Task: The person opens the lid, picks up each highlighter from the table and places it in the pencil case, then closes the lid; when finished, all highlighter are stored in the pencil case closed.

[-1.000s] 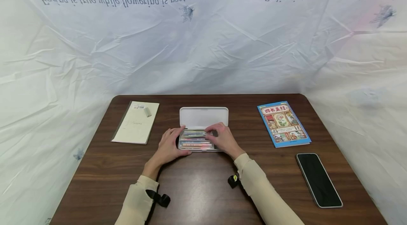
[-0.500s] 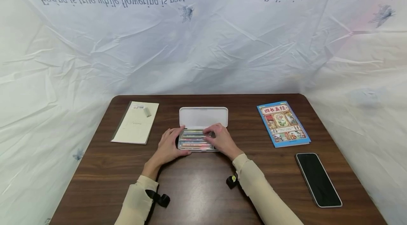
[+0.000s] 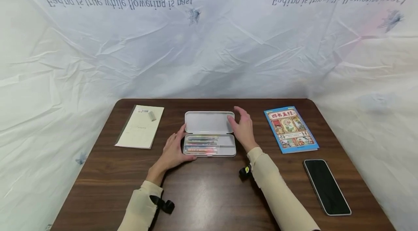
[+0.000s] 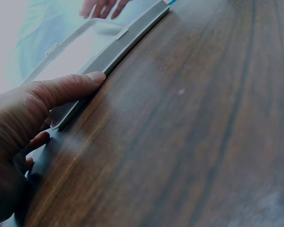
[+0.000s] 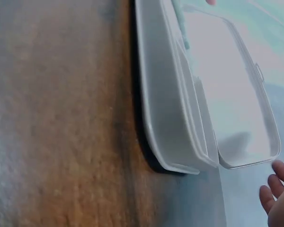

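A white pencil case (image 3: 226,151) lies open on the table, its lid (image 3: 207,122) raised at the back. Several pens (image 3: 200,144) fill the left part of its tray. My left hand (image 3: 171,153) holds the case's left end; in the left wrist view the thumb (image 4: 71,87) presses the front wall, while the other fingers are mostly hidden. At the lid's right edge is my right hand (image 3: 243,127), fingers spread and holding nothing. In the right wrist view its fingers (image 5: 274,187) are close beside the lid's corner; whether they touch it I cannot tell.
On the left lies a cream notebook (image 3: 138,129) with a small whitish block (image 3: 151,115), perhaps an eraser, on top. A blue-bordered book (image 3: 290,129) and a dark-screened phone (image 3: 327,187) lie at the right. White sheeting (image 3: 209,60) hangs behind the brown table (image 3: 202,194).
My right hand has left the pens in the tray and moved up and right to the lid's right edge. The tray's right part now shows. My left hand has stayed in place.
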Demonstrator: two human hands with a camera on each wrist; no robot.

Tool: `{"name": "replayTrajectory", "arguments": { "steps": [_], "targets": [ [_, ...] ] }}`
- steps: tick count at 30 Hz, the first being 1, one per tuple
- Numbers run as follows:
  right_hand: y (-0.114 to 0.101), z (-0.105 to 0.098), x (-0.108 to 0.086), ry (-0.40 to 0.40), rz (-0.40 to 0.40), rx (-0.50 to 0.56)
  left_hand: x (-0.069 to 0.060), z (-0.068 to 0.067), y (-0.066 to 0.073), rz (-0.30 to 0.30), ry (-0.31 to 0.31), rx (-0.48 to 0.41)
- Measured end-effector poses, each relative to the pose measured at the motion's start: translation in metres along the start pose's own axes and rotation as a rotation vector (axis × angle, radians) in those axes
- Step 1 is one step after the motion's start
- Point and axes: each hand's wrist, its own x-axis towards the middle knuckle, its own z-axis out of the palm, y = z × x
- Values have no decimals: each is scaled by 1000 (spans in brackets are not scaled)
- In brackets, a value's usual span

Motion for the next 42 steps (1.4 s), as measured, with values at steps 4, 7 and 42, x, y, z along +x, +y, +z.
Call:
{"name": "replayTrajectory", "arguments": {
  "steps": [4,7,42],
  "targets": [
    [2,-2,-3,-48,62,3,0,1,-1,1,-9,-19],
    [1,-3,-7,-54,47,16,0,1,0,-8,-4,-35],
    [28,-27,-74,-371,-54,-97,-2,-5,-1,42,-32,-47]
  ]
}}
